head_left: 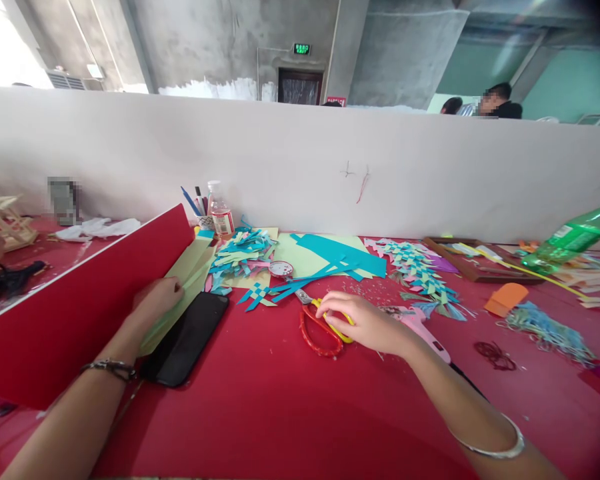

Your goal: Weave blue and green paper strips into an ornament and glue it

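My right hand [363, 323] is over the scissors [321, 340], which have one red-wrapped handle and one yellow handle. Its fingers are loosely curved and apart above the yellow handle; whether they touch it is hard to see. The scissors lie on the red table with their blades pointing away. On the left, my left hand [161, 299] rests at a pale yellow-green sheet of paper [193, 270] beside the red divider; most of its fingers are hidden. A black phone [187, 340] lies just right of that hand. Beyond the scissors are teal paper strips [313, 273] and a small woven piece [257, 295].
A red divider board [80, 293] stands at left. Behind are a pen cup [205, 221], a clear bottle [223, 217] and a heap of paper scraps [243, 253]. At right lie a pink glue gun [425, 330], a woven strip [415, 267], a wooden tray [485, 270] and a green bottle [570, 237].
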A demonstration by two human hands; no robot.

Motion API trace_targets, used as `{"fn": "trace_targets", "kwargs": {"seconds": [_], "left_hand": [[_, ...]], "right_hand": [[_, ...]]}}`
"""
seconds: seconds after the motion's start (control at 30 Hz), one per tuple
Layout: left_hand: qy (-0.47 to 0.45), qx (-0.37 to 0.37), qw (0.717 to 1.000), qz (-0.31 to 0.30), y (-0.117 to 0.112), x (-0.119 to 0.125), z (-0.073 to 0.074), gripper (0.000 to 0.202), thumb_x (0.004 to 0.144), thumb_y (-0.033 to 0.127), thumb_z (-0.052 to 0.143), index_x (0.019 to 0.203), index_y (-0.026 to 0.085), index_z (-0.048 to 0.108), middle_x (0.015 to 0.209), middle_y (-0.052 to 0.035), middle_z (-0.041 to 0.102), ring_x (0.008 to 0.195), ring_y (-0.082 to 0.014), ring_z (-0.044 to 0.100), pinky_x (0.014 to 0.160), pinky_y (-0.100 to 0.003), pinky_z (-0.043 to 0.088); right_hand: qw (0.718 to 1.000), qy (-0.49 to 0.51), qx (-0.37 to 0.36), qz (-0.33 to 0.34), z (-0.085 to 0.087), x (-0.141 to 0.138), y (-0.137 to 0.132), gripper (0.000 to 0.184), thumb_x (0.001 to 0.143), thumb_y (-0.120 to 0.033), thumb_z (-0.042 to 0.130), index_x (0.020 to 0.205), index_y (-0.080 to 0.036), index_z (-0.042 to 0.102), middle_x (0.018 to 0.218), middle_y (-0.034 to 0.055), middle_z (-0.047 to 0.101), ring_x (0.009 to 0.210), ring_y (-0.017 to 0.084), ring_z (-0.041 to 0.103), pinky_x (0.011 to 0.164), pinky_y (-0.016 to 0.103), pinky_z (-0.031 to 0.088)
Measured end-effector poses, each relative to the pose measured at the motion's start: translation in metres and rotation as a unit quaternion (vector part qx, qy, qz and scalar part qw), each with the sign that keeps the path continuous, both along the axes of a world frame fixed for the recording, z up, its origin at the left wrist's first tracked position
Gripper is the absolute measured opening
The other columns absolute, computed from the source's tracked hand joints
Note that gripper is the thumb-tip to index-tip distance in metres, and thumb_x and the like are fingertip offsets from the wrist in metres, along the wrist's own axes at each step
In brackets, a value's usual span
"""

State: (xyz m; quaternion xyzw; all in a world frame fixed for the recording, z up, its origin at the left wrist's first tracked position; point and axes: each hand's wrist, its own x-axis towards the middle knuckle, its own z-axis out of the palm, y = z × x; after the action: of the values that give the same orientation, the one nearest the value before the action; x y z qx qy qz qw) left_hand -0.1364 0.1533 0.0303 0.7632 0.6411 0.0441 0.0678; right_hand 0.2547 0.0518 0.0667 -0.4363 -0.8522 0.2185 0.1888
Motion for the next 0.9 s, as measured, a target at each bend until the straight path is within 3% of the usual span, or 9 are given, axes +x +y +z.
{"fn": "trace_targets", "kwargs": {"seconds": [0.13, 0.2, 0.33, 0.4, 0.47, 0.57, 0.63, 0.9], "left_hand": [[0.057, 0.041, 0.994, 0.083, -0.020, 0.025, 0.031, 0.040, 0.083, 0.042, 0.024, 0.084, 0.015, 0.052, 0.088, -0.0117, 0.060, 0.073, -0.0227, 0.053, 0.050, -0.023, 0.028], [0.090, 0.077, 0.991, 0.067, -0.035, 0.052, 0.046, 0.041, 0.084, 0.046, 0.022, 0.087, 0.018, 0.052, 0.083, -0.0089, 0.060, 0.068, -0.0211, 0.054, 0.049, -0.023, 0.027], [0.011, 0.056, 0.990, -0.127, -0.069, 0.114, 0.054, 0.032, 0.084, 0.044, 0.028, 0.088, 0.023, 0.052, 0.067, -0.0013, 0.060, 0.058, -0.0147, 0.053, 0.050, -0.021, 0.029], [-0.028, 0.046, 0.979, -0.195, -0.082, 0.137, 0.048, 0.031, 0.085, 0.043, 0.029, 0.087, 0.022, 0.053, 0.061, 0.0000, 0.057, 0.053, -0.0126, 0.049, 0.049, -0.021, 0.028], [-0.069, 0.039, 0.970, -0.229, -0.090, 0.149, 0.041, 0.030, 0.085, 0.041, 0.031, 0.082, 0.021, 0.053, 0.058, 0.0014, 0.054, 0.049, -0.0104, 0.045, 0.048, -0.020, 0.026], [-0.128, 0.017, 0.963, -0.237, -0.094, 0.149, 0.035, 0.028, 0.084, 0.038, 0.034, 0.078, 0.019, 0.053, 0.052, 0.0038, 0.046, 0.045, -0.0082, 0.038, 0.045, -0.019, 0.024], [-0.153, -0.003, 0.962, -0.226, -0.095, 0.142, 0.033, 0.026, 0.084, 0.037, 0.035, 0.079, 0.019, 0.053, 0.049, 0.0050, 0.042, 0.043, -0.0077, 0.035, 0.043, -0.018, 0.024], [-0.174, -0.052, 0.971, -0.156, -0.092, 0.099, 0.018, 0.032, 0.082, 0.046, 0.033, 0.097, 0.022, 0.050, 0.055, 0.0050, 0.046, 0.049, -0.0101, 0.040, 0.047, -0.019, 0.029]], "right_hand": [[0.999, 0.024, -0.021, -0.012, 0.002, -0.005, -0.009, 0.020, 0.084, -0.022, 0.039, 0.096, -0.024, 0.054, 0.092, 0.0017, 0.058, 0.084, 0.012, 0.054, 0.076, 0.025, 0.042], [0.999, 0.047, -0.006, -0.023, 0.002, -0.014, -0.011, 0.030, 0.083, -0.025, 0.042, 0.113, -0.026, 0.045, 0.099, 0.0031, 0.056, 0.082, 0.012, 0.054, 0.076, 0.026, 0.043], [0.996, 0.024, 0.085, -0.002, 0.001, -0.040, -0.011, 0.051, 0.082, -0.028, 0.045, 0.130, -0.031, 0.027, 0.130, 0.0071, 0.036, 0.092, 0.016, 0.052, 0.079, 0.030, 0.043], [0.997, 0.010, 0.065, 0.031, 0.001, -0.050, -0.010, 0.052, 0.082, -0.029, 0.044, 0.131, -0.030, 0.025, 0.127, 0.0067, 0.040, 0.096, 0.017, 0.052, 0.079, 0.030, 0.042], [0.998, 0.012, 0.025, 0.052, 0.000, -0.054, -0.006, 0.044, 0.084, -0.027, 0.043, 0.127, -0.027, 0.033, 0.112, 0.0054, 0.053, 0.091, 0.016, 0.053, 0.077, 0.028, 0.042], [0.998, -0.003, 0.001, 0.069, 0.000, -0.047, 0.003, 0.020, 0.085, -0.026, 0.040, 0.098, -0.021, 0.055, 0.082, 0.0018, 0.059, 0.074, 0.012, 0.053, 0.066, 0.023, 0.039], [0.996, -0.018, 0.001, 0.082, 0.002, -0.037, 0.010, 0.018, 0.085, -0.027, 0.041, 0.084, -0.019, 0.057, 0.074, 0.0002, 0.056, 0.067, 0.011, 0.049, 0.062, 0.021, 0.037], [0.983, -0.149, 0.107, -0.021, 0.008, 0.007, 0.051, 0.023, 0.086, -0.027, 0.039, 0.089, -0.019, 0.060, 0.085, 0.0037, 0.051, 0.073, 0.012, 0.049, 0.066, 0.022, 0.036]]}}
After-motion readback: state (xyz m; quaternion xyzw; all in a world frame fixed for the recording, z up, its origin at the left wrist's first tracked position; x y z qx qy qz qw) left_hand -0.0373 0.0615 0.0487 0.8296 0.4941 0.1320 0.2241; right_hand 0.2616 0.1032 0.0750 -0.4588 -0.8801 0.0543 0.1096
